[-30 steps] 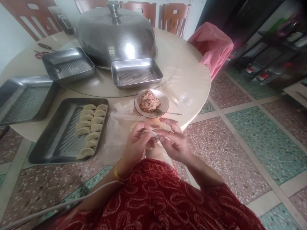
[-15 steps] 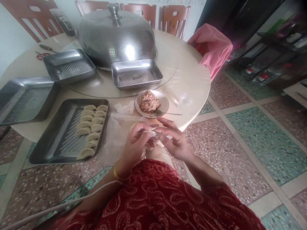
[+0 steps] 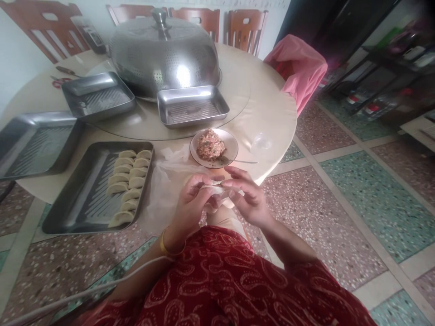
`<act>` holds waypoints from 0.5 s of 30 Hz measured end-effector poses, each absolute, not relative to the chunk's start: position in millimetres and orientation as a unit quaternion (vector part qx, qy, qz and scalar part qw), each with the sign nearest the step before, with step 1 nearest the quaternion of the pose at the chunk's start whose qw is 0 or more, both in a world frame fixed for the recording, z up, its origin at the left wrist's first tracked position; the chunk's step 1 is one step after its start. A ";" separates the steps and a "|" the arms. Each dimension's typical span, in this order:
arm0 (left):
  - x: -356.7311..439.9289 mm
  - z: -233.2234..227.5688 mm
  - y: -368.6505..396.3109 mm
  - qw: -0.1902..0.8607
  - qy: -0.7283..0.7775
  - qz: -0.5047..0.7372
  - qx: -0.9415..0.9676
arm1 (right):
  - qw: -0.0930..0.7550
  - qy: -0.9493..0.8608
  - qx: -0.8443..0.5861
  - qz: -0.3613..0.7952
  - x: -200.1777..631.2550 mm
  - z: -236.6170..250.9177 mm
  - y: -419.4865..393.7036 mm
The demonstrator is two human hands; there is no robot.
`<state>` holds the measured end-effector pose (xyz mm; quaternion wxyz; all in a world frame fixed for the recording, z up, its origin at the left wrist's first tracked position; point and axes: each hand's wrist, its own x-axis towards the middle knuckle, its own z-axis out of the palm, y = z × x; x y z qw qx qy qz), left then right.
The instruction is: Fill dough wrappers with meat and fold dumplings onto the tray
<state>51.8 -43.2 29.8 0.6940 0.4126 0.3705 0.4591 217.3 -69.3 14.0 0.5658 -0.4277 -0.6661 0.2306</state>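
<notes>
Both hands meet just off the near edge of the table (image 3: 272, 117), over the person's lap. The left hand (image 3: 190, 206) and the right hand (image 3: 246, 201) share one dumpling (image 3: 213, 188), a pale fold of dough; each grip is pinching its top seam between thumb and fingertips, the remaining fingers of the right hand fanned loosely above. A gold bangle (image 3: 170, 248) sits on the left wrist.

Just beyond the hands stands a small plate (image 3: 233, 145) heaped with minced filling (image 3: 210, 145), a spoon (image 3: 243, 161) resting at its near rim. To the left lies a crumpled clear bag (image 3: 166, 181), and beside that a steel tray (image 3: 81, 190) with two rows of finished dumplings (image 3: 129, 181) along its right side. Three more trays (image 3: 34, 140) (image 3: 97, 93) (image 3: 192, 105) lie farther back, two of them on the turntable, touching or close to a big perforated steel dome (image 3: 165, 50). A pink cloth (image 3: 297, 68) hangs over a chair at the right.

No brand, label or writing is readable anywhere; a red mark at the table's far left edge is too blurred to make out.
</notes>
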 end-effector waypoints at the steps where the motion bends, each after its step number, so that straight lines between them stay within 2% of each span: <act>1: 51.7 30.7 -43.3 0.695 0.369 0.461 0.411 | 0.573 -0.661 -0.429 0.226 217.9 14.1 -69.7; 15: 55.7 33.1 -44.6 0.682 0.367 0.476 0.417 | 0.581 -0.652 -0.455 0.174 213.1 6.5 -70.0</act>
